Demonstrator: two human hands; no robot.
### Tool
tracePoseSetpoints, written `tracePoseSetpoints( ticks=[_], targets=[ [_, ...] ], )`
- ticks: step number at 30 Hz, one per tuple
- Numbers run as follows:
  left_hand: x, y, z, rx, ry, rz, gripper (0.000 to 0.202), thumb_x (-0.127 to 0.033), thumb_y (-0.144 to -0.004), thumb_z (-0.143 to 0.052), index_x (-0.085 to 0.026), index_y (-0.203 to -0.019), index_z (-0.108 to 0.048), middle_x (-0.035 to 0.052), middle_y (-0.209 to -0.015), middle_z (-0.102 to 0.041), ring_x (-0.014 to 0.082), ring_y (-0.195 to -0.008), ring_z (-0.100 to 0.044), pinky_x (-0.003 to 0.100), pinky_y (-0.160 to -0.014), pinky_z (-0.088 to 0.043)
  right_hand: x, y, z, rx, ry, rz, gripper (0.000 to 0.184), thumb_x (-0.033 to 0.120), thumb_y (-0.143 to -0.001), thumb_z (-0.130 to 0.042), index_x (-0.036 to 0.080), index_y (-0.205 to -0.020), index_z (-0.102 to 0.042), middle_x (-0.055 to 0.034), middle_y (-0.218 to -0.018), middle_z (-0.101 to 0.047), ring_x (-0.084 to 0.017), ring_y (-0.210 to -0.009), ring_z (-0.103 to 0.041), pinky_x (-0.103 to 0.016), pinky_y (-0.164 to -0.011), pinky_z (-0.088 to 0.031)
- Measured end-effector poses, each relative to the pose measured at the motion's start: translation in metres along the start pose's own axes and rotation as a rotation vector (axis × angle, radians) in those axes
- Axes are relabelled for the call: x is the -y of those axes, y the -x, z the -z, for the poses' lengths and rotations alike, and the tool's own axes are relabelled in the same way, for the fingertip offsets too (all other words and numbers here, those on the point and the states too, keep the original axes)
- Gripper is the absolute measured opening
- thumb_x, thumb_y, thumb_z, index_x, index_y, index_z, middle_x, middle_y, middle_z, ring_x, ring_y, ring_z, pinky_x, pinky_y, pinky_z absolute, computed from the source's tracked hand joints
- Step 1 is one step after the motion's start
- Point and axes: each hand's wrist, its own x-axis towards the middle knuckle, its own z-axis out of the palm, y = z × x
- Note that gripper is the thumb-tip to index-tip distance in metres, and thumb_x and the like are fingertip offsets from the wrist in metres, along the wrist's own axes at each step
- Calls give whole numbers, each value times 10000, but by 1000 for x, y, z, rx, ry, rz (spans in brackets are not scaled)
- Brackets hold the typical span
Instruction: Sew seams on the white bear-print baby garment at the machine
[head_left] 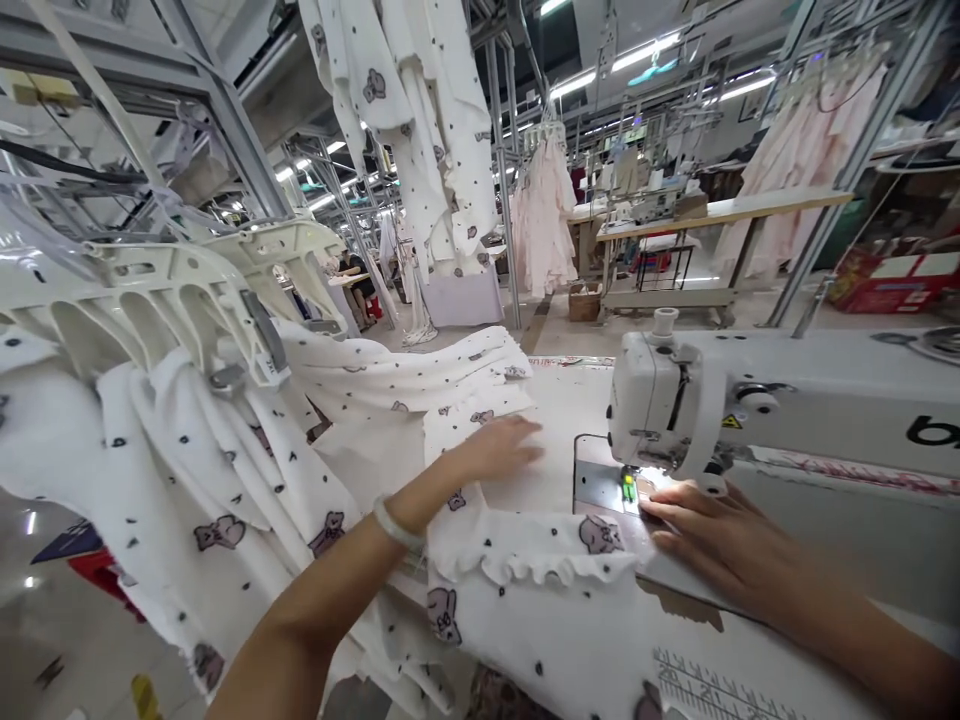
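Two hands: left hand (499, 450), fingers spread, by the printed fabric (517, 622); right hand (712, 535) beside the presser foot (628, 486), its grip I can't tell. The fabric lies left of the sewing machine (817, 390) — light, soft, limp, I'd judge — so I'd pinch flat edges, sparing the ruffle (536, 571).

And it's a garment sewing workshop: an industrial sewing machine (671, 390) just beside the right hand (712, 530), white printed garments (461, 110) hanging beyond the left hand (495, 450), and look, far past both hands, pale pink garments (544, 220), a worktable (750, 209), fluorescent tubes (645, 52) glowing!
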Motion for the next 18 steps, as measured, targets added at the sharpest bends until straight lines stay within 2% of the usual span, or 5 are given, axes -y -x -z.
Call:
tracePoseSetpoints(
  ticks=[4,8,11,14,18],
  targets=[
    [-59,32,-21,153,101,-74,511,-599,-951,-593,-183,-1246,-632,105,-1204,-674,280,-1146,-626,379,-895,-545,5,0,2,-7,-27,83,329,489,-1070,-470,335,-1249,-700,-26,-1200,-723,-260,-1108,-687,-498,-1079,-452],
    [-85,34,-37,134,127,49,248,-407,-902,-676,-170,-903,-601,86,-993,-656,262,-959,-627,336,-773,-503,24,-1,7,-167,-33,315,292,362,-1069,-515,277,-1312,-653,-50,-1119,-737,-230,-1035,-701,-461,-1025,-506],
    [-88,23,-37,159,318,140,222,-394,-912,-622,-204,-1012,-567,37,-919,-661,222,-825,-629,291,-644,-457,40,-2,8,-123,1,418,278,288,-1058,-539,237,-1312,-639,-64,-1201,-719,-218,-1105,-675,-449,-1077,-486],
    [-86,11,-39,149,376,184,396,-468,-945,-590,-224,-1245,-503,16,-874,-666,220,-753,-634,297,-613,-463,45,-1,5,-28,19,381,253,326,-1058,-541,241,-1258,-670,-81,-1282,-694,-234,-1146,-663,-485,-1094,-480],
    [-90,5,-51,-29,113,85,372,-307,-969,-573,-153,-1298,-492,118,-1145,-662,286,-1036,-641,399,-851,-535,41,3,1,21,-44,239,283,395,-1064,-523,269,-1232,-713,-82,-1275,-705,-264,-1159,-659,-498,-1066,-503]
  ],
)
